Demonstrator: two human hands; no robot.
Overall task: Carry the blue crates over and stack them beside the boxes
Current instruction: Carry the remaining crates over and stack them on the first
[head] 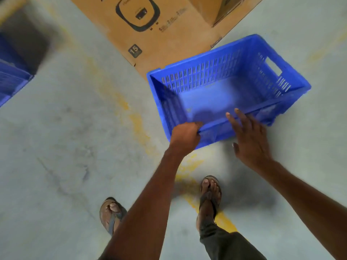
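Note:
An empty blue slotted crate (221, 91) is in front of me on or just above the grey floor, right beside a flat cardboard box (159, 34). My left hand (185, 136) is closed on the crate's near rim at its left corner. My right hand (249, 137) hovers over the same rim further right, fingers spread, holding nothing. More blue crates (11, 76) show blurred at the left edge.
A second cardboard box (217, 8) stands at the top right on the flat one. Worn yellow lines (131, 117) cross the concrete floor. My sandalled feet (209, 192) are just behind the crate. Open floor lies to the left and right.

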